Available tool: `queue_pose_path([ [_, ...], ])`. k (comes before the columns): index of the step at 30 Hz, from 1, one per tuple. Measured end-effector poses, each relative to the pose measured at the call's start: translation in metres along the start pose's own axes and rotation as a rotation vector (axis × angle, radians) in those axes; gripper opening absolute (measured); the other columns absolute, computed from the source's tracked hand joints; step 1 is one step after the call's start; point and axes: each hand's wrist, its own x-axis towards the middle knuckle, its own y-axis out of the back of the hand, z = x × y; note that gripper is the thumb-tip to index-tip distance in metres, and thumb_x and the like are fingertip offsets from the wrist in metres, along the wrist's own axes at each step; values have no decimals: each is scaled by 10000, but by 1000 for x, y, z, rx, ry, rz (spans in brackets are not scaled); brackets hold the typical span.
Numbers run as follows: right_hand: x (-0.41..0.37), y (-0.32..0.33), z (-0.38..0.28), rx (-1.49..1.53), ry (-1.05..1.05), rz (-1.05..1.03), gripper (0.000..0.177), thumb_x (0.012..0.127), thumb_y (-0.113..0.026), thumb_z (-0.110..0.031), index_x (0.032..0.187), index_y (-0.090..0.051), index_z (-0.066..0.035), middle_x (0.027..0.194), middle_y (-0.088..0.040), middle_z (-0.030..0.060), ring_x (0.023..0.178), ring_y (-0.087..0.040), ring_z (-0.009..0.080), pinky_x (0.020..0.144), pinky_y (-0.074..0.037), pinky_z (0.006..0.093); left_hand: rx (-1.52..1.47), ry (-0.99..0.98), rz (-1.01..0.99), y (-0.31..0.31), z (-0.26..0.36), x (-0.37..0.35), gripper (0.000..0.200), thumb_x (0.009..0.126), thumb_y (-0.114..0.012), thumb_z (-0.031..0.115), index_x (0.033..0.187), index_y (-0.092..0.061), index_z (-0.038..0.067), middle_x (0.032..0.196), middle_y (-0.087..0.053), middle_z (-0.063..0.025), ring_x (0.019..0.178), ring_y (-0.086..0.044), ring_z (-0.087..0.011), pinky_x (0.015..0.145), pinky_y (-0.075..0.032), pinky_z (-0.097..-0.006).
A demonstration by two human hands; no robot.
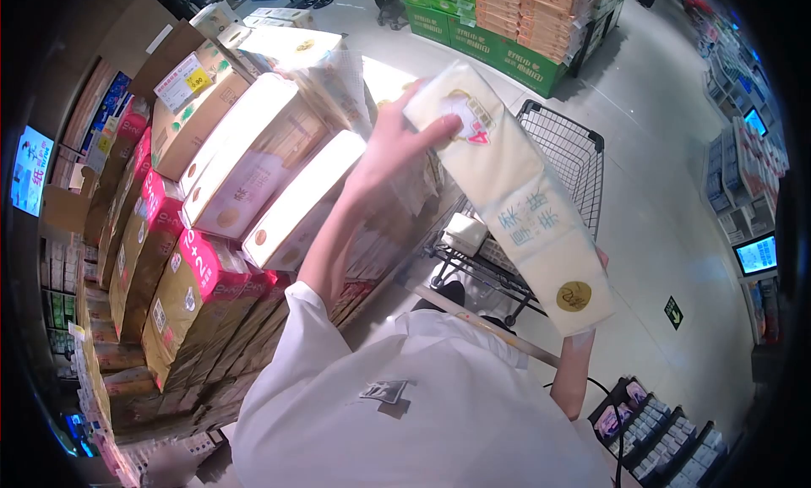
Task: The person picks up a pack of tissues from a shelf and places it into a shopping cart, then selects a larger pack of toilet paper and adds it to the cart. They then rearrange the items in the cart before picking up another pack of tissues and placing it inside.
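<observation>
One long white pack (pixel 517 205) is held slantwise above the near part of one shopping cart (pixel 597 141). Upper end gripped by the left hand (pixel 405 137), thumb pressed across the face; lower end cupped by the right hand (pixel 581 343), fingers mostly hidden, tips at the edge. Two-ended support presumably prompted by length. One small white package (pixel 465 233) noted below. Leftward, at least three pink-topped packs (pixel 190 319) are stacked closely, likely for display.
</observation>
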Motion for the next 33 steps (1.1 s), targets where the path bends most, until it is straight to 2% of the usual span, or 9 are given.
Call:
queue_pose_path([
  [6, 62, -104, -18, -42, -28, -227, 479, 963, -566, -373, 1284, -538, -19, 1133, -633, 177, 980, -662, 301, 804, -573, 365, 247, -155, 80, 79, 16, 107, 586, 887, -690, 407, 1307, -588, 11, 1076, -713, -124, 979, -680, -180, 882, -514, -315],
  [9, 92, -160, -26, -58, -79, -365, 472, 968, -569, -357, 1288, -537, -13, 1144, -633, 185, 999, -664, 313, 814, -577, 368, 404, -35, 50, 140, -3, 177, 615, 947, -568, 479, 1373, -543, 36, 1263, -636, -69, 1222, -535, -159, 1085, -339, -365],
  [11, 106, -201, -35, -13, -160, -409, 467, 971, -571, -347, 1290, -536, -9, 1152, -634, 191, 1011, -665, 321, 821, -579, 370, 424, 6, 68, 177, -15, 216, 583, 956, -564, 463, 1372, -538, 55, 1319, -588, -97, 1263, -497, -164, 1071, -365, -382],
  [12, 105, -225, -44, 44, -219, -397, 422, 1001, -520, -265, 1306, -508, 26, 1166, -625, 240, 1051, -657, 394, 817, -611, 415, 433, 23, 77, 188, -19, 229, 567, 961, -562, 455, 1371, -535, 65, 1347, -563, -112, 1283, -479, -167, 1065, -378, -390],
  [13, 114, -242, -47, -15, -251, -446, 443, 998, -524, -284, 1317, -499, 23, 1156, -628, 234, 1019, -671, 366, 832, -607, 421, 331, -67, 28, 191, -12, 233, 512, 958, -597, 400, 1315, -562, 34, 1271, -602, -111, 1185, -531, -164, 1015, -414, -387],
  [15, 128, -272, -47, 1, -293, -566, 439, 1002, -520, -290, 1325, -499, 7, 1137, -640, 209, 993, -685, 331, 788, -624, 390, 272, -43, 25, 218, -30, 256, 589, 959, -558, 455, 1389, -520, 54, 1359, -562, -81, 1262, -486, -174, 1088, -323, -390],
  [17, 139, -301, -44, -135, -304, -478, 447, 1010, -504, -307, 1337, -490, -2, 1126, -644, 196, 971, -692, 317, 747, -631, 372, 257, -23, 35, 245, -46, 272, 625, 970, -529, 464, 1462, -459, 85, 1483, -457, -73, 1337, -424, -192, 1133, -269, -409],
  [23, 185, -335, -8, -152, -397, -563, 1046, 823, -215, -880, 1495, -317, -85, 1234, -529, 170, 1004, -673, 346, 773, -624, 396, 335, 149, 107, 282, -63, 273, 635, 905, -613, 527, 1374, -562, 103, 1287, -598, -47, 1182, -520, -154, 1052, -352, -384],
  [33, 231, -359, 61, -204, -510, -712, 1032, 826, -156, -887, 1524, -259, -134, 1105, -504, 111, 1129, -615, 390, 949, -490, 458, 864, 464, -18, 344, -125, 270, 817, 834, -573, 680, 1341, -577, 40, 1308, -616, -144, 1238, -552, -266, 1067, -377, -382],
])
